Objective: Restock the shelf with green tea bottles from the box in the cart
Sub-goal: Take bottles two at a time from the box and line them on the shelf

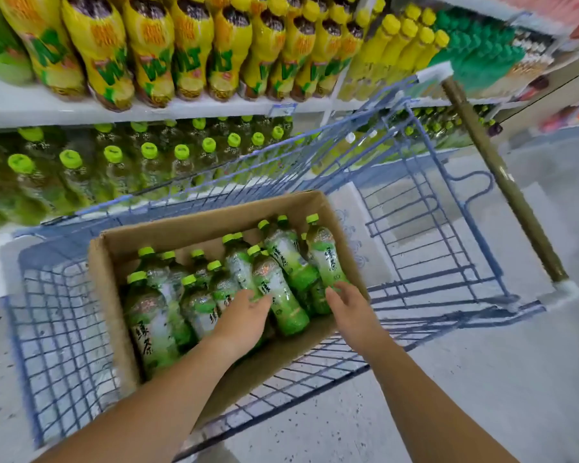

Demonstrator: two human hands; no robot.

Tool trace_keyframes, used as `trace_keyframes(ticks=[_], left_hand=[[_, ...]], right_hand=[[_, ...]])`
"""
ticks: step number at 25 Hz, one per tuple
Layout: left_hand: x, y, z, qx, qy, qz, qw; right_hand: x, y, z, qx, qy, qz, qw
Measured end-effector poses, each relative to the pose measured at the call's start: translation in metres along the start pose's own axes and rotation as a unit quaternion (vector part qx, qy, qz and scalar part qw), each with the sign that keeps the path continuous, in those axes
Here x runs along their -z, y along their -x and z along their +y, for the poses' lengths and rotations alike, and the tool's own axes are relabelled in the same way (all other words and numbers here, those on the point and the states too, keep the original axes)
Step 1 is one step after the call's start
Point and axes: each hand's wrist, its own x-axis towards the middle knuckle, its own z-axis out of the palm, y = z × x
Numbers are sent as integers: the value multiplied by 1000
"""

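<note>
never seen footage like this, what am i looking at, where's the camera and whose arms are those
There is no machine here: it is one picture, from a wide-angle camera worn on a person's head, looking down at their own bare arms. The left hand and right hand reach into a cardboard box that sits in a blue wire cart. The box holds green tea bottles, lying or leaning. Both hands touch bottles with fairly straight fingers; neither plainly grips one yet. Behind the cart is the shelf, with green-capped bottles below and yellow bottles above.
</note>
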Motion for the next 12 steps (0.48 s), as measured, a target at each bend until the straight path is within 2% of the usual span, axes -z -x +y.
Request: trace_keyframes(ticks=[6, 9, 12], left_hand=[[-54, -73, -23, 30, 0, 49, 998], [-73, -89, -26, 44, 9, 117, 992], [-81, -95, -18, 66, 25, 160, 985]], right_hand=[[0, -97, 44, 44, 141, 23, 989], [-5, -128, 52, 89, 219, 58, 970], [-8, -150, 49, 97, 233, 53, 966]])
